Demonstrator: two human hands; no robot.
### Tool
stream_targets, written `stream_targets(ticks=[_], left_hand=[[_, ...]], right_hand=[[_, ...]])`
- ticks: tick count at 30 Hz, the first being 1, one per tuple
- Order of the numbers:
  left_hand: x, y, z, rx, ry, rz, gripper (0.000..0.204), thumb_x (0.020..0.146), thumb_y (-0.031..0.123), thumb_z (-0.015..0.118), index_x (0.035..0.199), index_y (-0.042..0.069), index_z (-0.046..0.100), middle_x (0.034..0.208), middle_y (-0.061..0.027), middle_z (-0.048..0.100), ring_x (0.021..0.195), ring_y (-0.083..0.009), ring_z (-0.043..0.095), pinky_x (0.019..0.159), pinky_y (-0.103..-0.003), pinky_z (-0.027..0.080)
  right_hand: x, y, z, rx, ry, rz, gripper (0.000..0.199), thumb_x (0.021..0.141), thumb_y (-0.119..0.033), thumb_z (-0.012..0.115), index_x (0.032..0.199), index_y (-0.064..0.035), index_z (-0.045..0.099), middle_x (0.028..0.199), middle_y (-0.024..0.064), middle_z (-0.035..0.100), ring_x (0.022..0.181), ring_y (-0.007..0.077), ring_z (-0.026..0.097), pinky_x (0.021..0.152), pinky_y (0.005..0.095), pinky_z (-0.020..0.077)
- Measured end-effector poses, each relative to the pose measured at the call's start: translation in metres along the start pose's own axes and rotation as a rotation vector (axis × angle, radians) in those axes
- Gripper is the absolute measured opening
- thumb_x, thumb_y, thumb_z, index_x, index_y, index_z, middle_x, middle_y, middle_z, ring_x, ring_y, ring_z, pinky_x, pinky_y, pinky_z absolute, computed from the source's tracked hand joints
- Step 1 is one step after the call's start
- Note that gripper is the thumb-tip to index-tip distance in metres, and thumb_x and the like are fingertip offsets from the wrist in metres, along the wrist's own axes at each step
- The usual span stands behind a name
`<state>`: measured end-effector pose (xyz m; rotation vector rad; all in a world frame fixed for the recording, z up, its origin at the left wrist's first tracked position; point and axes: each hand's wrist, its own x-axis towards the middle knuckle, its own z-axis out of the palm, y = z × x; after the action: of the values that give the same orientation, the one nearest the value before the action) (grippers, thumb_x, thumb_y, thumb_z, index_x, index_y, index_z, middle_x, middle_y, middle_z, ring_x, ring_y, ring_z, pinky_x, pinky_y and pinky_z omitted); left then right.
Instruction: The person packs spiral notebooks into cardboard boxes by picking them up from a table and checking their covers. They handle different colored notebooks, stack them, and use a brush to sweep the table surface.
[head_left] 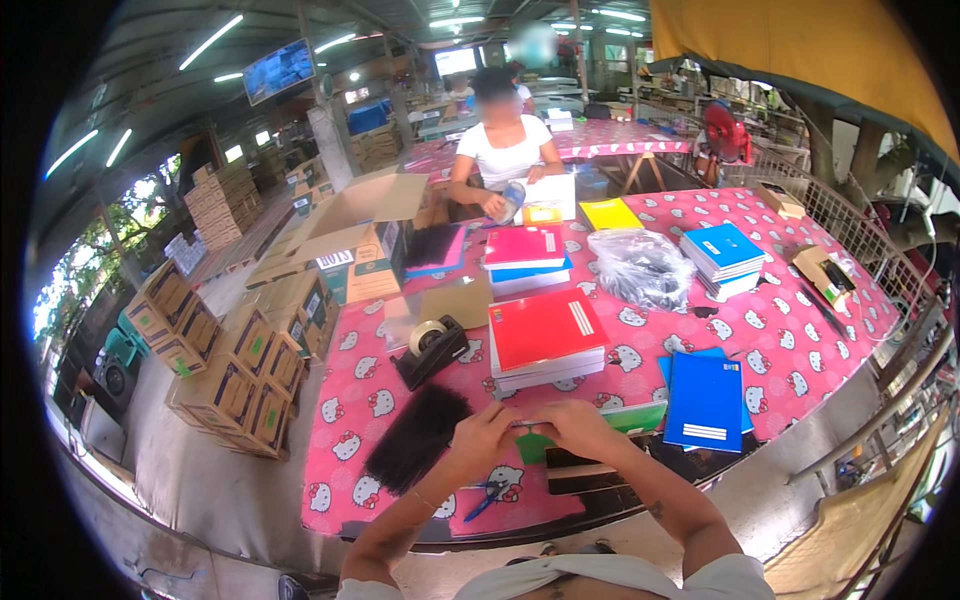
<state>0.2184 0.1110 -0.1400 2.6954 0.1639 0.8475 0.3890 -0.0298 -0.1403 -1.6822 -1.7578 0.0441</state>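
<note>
My left hand (pixel 485 437) and my right hand (pixel 573 428) meet at the near edge of the table, fingertips pinched together. Between them is something small and thin that I cannot make out. Just under my fingers lies a green flat item (pixel 637 418), partly hidden by my right hand. Left of my left hand is a flat black bundle of fine strands (pixel 415 437), with blue-handled scissors (pixel 484 501) nearer to me. Beyond my hands stand a stack of red-covered notebooks (pixel 545 330) and a black tape dispenser (pixel 433 350). Blue notebooks (pixel 704 402) lie right of my right hand.
Across the table, covered in pink patterned cloth (pixel 790 330), a co-worker (pixel 505 145) handles a roundish object. Farther back are a clear plastic bag (pixel 645 270), a blue notebook stack (pixel 724 256) and a pink-topped stack (pixel 525 247). An open carton (pixel 370 215) stands left; cartons (pixel 230 370) are piled on the floor.
</note>
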Motion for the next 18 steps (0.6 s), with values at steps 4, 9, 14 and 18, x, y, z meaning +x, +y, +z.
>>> stream_targets(ticks=[4, 9, 14, 18], left_hand=[[0.006, 0.007, -0.005, -0.026, 0.066, 0.029, 0.025, 0.089, 0.026, 0.071, 0.109, 0.013, 0.065, 0.086, -0.0086, 0.059, 0.068, -0.0354, 0.062, 0.059, -0.044, 0.052], [0.009, 0.01, 0.001, -0.128, -0.001, -0.041, 0.028, 0.092, 0.03, 0.067, 0.109, 0.009, 0.063, 0.099, -0.0089, 0.061, 0.08, -0.0346, 0.064, 0.064, -0.043, 0.053], [0.006, -0.002, 0.01, 0.038, -0.074, 0.029, 0.032, 0.093, 0.033, 0.065, 0.111, 0.007, 0.062, 0.105, -0.0101, 0.06, 0.082, -0.033, 0.063, 0.066, -0.044, 0.052], [0.018, 0.018, 0.018, 0.315, 0.008, -0.026, 0.062, 0.091, 0.042, 0.063, 0.133, -0.002, 0.051, 0.133, -0.0234, 0.051, 0.12, -0.0417, 0.053, 0.098, -0.057, 0.042]], right_hand=[[0.002, 0.005, -0.003, -0.038, -0.055, 0.008, 0.018, 0.086, -0.018, 0.068, 0.102, -0.0094, 0.067, 0.091, 0.0126, 0.069, 0.086, 0.0372, 0.067, 0.071, 0.0492, 0.0523], [-0.009, -0.006, -0.018, -0.082, -0.048, 0.006, 0.02, 0.089, -0.02, 0.065, 0.107, -0.0111, 0.067, 0.09, 0.0119, 0.069, 0.087, 0.0354, 0.068, 0.072, 0.0504, 0.0526], [-0.028, 0.006, -0.041, -0.129, -0.117, 0.117, 0.022, 0.092, -0.023, 0.062, 0.112, -0.0141, 0.069, 0.091, 0.0115, 0.071, 0.086, 0.0342, 0.069, 0.072, 0.0517, 0.0524], [-0.022, 0.008, -0.042, -0.218, -0.15, 0.167, 0.021, 0.093, -0.025, 0.061, 0.109, -0.0162, 0.071, 0.091, 0.0118, 0.072, 0.082, 0.0343, 0.069, 0.068, 0.0496, 0.0528]])
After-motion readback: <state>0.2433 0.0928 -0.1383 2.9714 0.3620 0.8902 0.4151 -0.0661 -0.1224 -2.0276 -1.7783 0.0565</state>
